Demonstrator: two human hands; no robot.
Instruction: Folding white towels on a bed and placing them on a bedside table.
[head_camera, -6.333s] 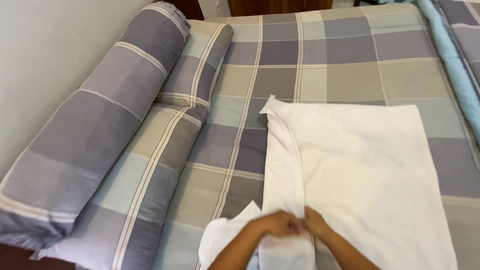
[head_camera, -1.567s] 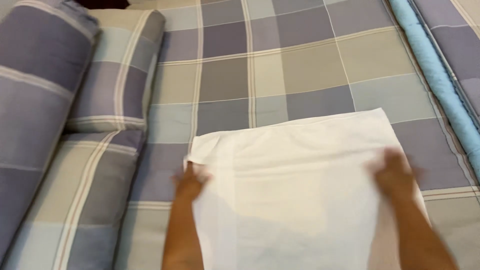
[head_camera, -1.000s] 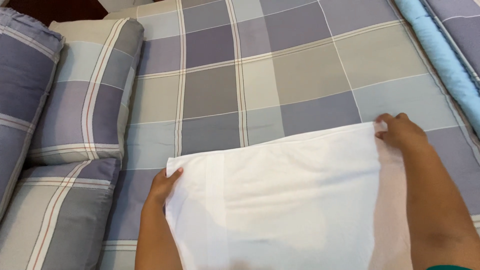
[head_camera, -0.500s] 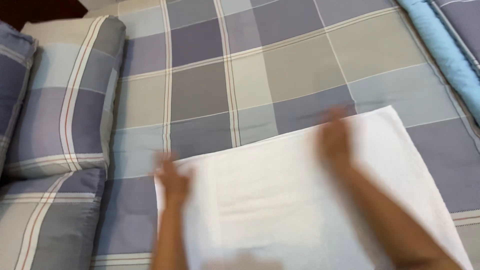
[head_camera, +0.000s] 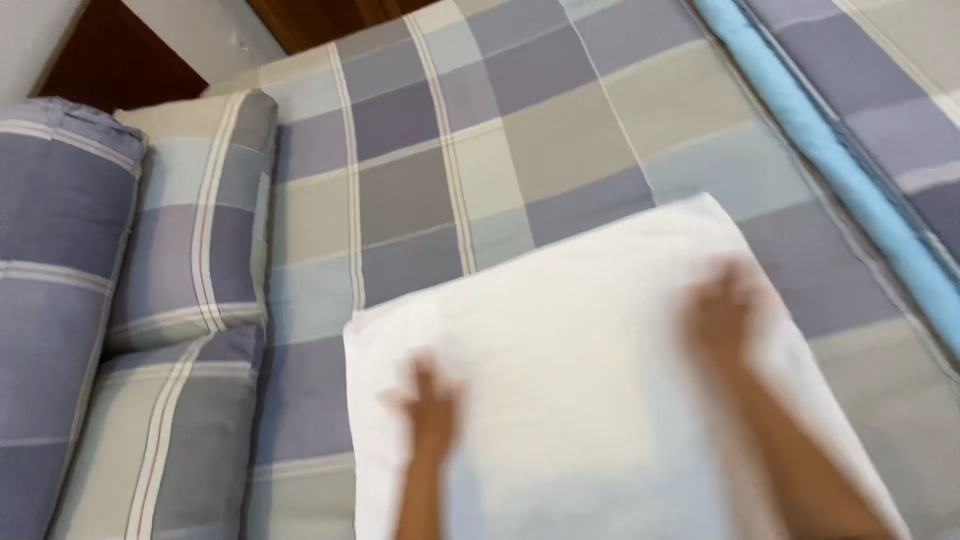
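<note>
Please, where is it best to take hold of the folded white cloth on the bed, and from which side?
Probably at the two far corners of the white cloth, coming from the near side. It lies flat on the checked bedsheet, and its far edge is free. The left hand and right hand already rest flat on it, blurred.

One view only, worn on the head. Looks steeply down and forward across the bed (head_camera: 560, 130), close over a white cloth (head_camera: 590, 380) at lower centre. Pillows (head_camera: 190, 300) along the left edge, a blue strip (head_camera: 850, 170) at right. Tilted slightly.
</note>
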